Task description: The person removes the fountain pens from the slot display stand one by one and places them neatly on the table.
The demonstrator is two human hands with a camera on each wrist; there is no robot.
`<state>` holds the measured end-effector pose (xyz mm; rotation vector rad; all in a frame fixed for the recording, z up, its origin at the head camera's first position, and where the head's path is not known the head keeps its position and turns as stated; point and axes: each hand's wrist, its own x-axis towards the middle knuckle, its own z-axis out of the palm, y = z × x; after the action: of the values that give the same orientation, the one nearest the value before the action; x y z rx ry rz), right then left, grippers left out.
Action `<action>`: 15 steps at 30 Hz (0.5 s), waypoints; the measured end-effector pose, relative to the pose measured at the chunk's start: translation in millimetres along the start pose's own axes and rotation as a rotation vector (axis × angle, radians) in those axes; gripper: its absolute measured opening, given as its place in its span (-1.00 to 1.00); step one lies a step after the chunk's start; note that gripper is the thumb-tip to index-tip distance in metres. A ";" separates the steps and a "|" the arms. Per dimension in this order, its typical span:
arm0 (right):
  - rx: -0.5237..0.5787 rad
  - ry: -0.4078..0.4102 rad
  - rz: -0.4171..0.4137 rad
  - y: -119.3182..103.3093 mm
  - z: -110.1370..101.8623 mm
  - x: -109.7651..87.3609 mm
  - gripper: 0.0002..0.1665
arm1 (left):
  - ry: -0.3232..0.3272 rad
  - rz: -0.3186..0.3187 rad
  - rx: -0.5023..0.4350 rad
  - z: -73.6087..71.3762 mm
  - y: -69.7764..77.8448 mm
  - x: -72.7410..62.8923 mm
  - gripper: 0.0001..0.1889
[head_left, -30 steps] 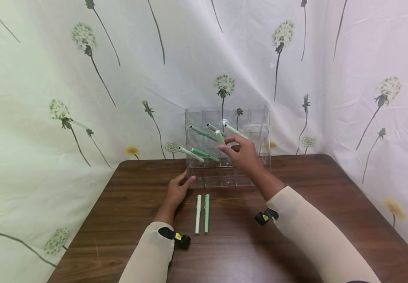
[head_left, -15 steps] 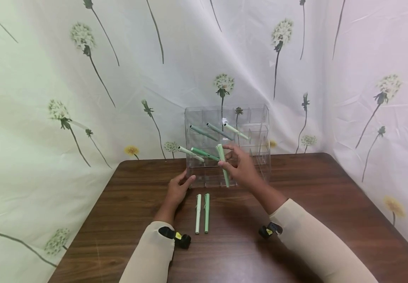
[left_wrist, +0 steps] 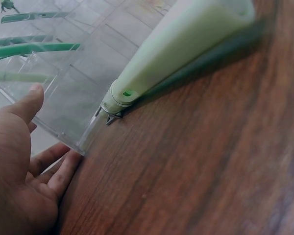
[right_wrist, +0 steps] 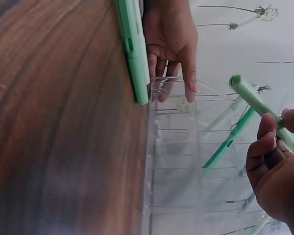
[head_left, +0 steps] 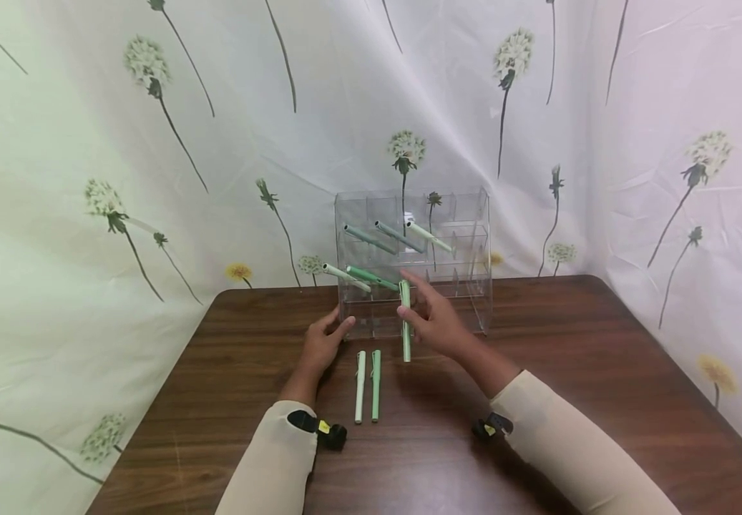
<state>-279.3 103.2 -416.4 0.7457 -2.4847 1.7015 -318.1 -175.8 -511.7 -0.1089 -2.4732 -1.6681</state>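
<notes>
A clear plastic pen organizer (head_left: 486,286) with tiered compartments stands at the back of the table. My left hand (head_left: 321,349) grips its lower left corner, thumb on one side of the wall and fingers on the other. In front of it, my right hand (head_left: 438,325) pinches a light green pen (head_left: 406,343) held nearly upright, clip end up, with the index finger extended. Several pens lean in the compartments: a grey-green pen (head_left: 368,239), a grey-blue pen (head_left: 399,237) and a pale green pen (head_left: 430,237) above, a whitish pen (head_left: 346,277) and a green pen (head_left: 372,277) below.
On the brown wooden table (head_left: 229,400), a whitish pen (head_left: 360,388) and a light green pen (head_left: 376,388) lie side by side before the organizer. A flower-printed curtain (head_left: 248,107) hangs behind and along both sides.
My right hand has moved down from the organizer's upper tiers, and the light green pen in it has swung nearly upright. The left hand keeps its grip on the corner.
</notes>
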 end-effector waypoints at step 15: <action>-0.041 -0.060 0.092 23.2 12.2 -6.5 -0.03 | -0.007 -0.014 -0.014 -0.8 1.7 -0.7 -0.25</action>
<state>-280.2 101.4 -443.4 0.6998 -2.6240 1.6752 -317.0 -175.8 -510.0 -0.0996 -2.4730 -1.6931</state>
